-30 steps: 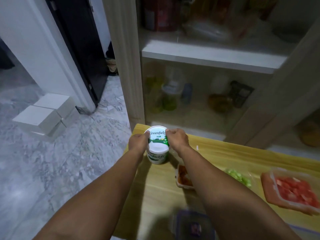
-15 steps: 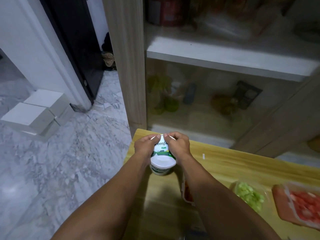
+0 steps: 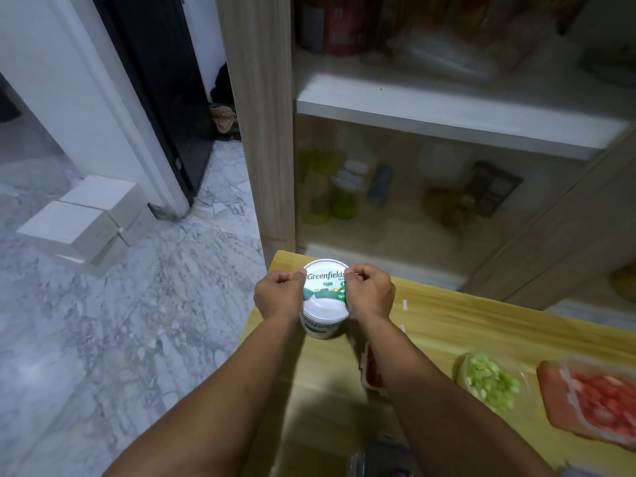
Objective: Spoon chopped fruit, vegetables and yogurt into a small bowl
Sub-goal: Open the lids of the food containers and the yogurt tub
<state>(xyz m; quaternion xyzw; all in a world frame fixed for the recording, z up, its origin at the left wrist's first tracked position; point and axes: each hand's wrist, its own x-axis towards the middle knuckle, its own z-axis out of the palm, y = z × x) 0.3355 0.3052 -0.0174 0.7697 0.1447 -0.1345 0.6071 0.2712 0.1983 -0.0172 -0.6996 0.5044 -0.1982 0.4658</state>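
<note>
A white and green yogurt tub [image 3: 324, 297] with its lid on stands at the far left corner of the wooden table [image 3: 447, 325]. My left hand [image 3: 279, 295] grips the lid's left rim and my right hand [image 3: 370, 292] grips its right rim. To the right sit a clear container of chopped green vegetable [image 3: 490, 379] and a container of red chopped fruit [image 3: 599, 401]. A small tub with reddish-orange contents [image 3: 372, 373] is partly hidden behind my right forearm.
A dark lidded container [image 3: 382, 463] lies at the table's near edge. Behind the table stands a wooden shelf unit [image 3: 447, 108] with jars and bottles. White boxes [image 3: 86, 222] rest on the marble floor to the left, beside a dark doorway.
Both hands have stayed on the yogurt tub's lid, shifting their grip around its rim. The camera view has drifted, so the tub and containers sit slightly differently in frame.
</note>
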